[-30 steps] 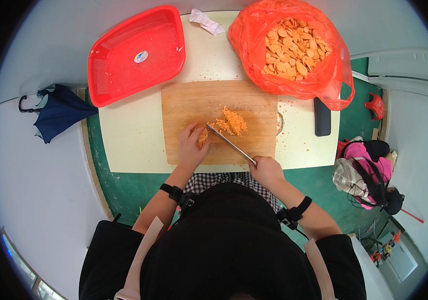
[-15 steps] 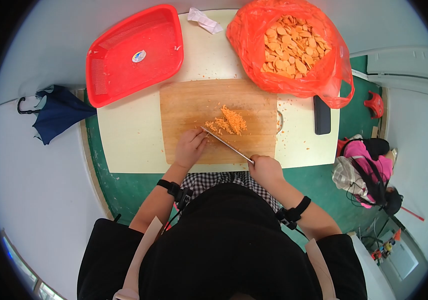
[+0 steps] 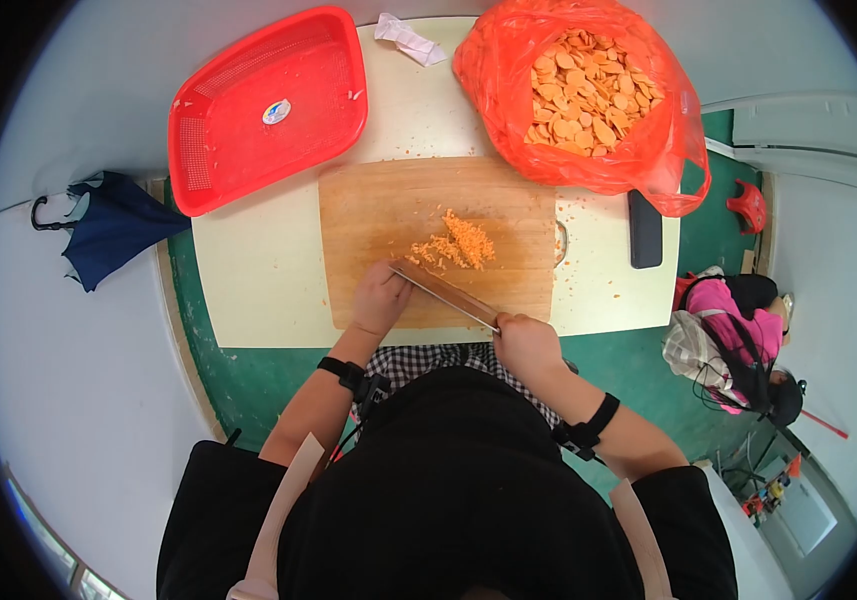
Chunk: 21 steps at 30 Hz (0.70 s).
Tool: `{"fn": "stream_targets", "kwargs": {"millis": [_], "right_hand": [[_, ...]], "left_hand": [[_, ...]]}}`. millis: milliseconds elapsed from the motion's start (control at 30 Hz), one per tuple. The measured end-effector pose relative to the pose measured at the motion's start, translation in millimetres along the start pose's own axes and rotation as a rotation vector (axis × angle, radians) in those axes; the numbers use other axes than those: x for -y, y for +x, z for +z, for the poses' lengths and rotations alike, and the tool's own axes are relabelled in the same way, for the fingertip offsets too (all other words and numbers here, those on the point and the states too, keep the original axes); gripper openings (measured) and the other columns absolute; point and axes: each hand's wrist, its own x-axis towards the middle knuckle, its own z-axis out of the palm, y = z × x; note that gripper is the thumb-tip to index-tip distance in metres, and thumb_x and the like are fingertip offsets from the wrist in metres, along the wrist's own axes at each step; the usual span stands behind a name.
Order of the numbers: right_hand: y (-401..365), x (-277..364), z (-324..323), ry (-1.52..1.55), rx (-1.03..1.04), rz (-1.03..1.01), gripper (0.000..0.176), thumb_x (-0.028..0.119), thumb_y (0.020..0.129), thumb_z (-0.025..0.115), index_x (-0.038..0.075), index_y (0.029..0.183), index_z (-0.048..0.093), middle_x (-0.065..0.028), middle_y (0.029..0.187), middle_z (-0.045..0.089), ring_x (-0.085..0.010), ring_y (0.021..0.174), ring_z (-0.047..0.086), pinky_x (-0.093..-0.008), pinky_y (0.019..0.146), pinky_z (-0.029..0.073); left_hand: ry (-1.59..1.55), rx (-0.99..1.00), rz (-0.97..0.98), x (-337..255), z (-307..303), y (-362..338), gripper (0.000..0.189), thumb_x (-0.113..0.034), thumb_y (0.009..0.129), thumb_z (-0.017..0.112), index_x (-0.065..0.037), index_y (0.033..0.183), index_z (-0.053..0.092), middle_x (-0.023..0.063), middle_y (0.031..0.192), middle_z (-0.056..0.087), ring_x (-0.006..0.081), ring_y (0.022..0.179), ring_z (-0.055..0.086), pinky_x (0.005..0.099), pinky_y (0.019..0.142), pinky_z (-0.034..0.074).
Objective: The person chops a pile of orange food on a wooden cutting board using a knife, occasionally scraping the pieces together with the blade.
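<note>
My right hand (image 3: 530, 345) is closed round the handle of a kitchen knife (image 3: 445, 290), at the front edge of the wooden cutting board (image 3: 368, 200). The blade slants up and to the left across the board, its broad flat side showing. My left hand (image 3: 381, 302) has its fingers closed at the far end of the blade; the fingertips are partly hidden there. Just beyond the blade lies a small heap of finely chopped orange vegetable (image 3: 467, 241), probably carrot, with loose bits around it.
A red plastic basket (image 3: 293, 150) stands at the back left. Orange slices fill a red plastic bag (image 3: 508, 120) at the back right. A dark phone-like object (image 3: 645, 230) and a crumpled wrapper (image 3: 409, 40) lie on the table (image 3: 268, 300). A blue umbrella (image 3: 123, 230) is to the left.
The knife has turned so its flat side shows, and it has shifted slightly left and towards me. My left hand stays at its tip. The chopped heap looks unchanged.
</note>
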Motion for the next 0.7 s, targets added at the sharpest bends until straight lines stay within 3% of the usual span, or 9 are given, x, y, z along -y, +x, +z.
{"fn": "stream_targets", "kwargs": {"millis": [700], "right_hand": [[23, 9, 2, 0.038, 0.03, -0.037, 0.015, 0.015, 0.076, 0.052, 0.001, 0.076, 0.058, -0.0169, 0.071, 0.062, -0.0301, 0.067, 0.062, -0.0393, 0.061, 0.051]], "left_hand": [[0.011, 0.001, -0.001, 0, 0, -3, 0.016, -0.004, 0.064, 0.062, -0.005, 0.08, 0.063, 0.0092, 0.084, 0.059, 0.0274, 0.078, 0.056, 0.0339, 0.067, 0.048]]}}
